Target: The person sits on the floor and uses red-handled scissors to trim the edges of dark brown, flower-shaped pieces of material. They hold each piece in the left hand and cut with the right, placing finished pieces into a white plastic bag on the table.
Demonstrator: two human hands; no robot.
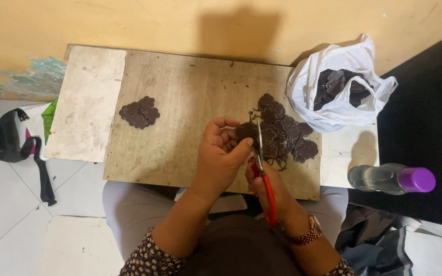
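At frame centre, the left hand (221,156) pinches a dark scalloped cutout (245,132); the right hand (267,179) grips red-handled scissors (264,176) over the worn wooden board (190,102).

Warm, even light; the person's shadow falls on the wall (241,30); picture sharp.

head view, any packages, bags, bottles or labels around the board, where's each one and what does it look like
White plastic bag: far right corner of the table, open, crumpled, holding dark brown scalloped cutouts.
Clear plastic bottle: lying on its side at the table's right edge, purple cap pointing right.
Black bag: on the tiled floor to the left, with a strap trailing down.
No labels, signs or screens can be made out.
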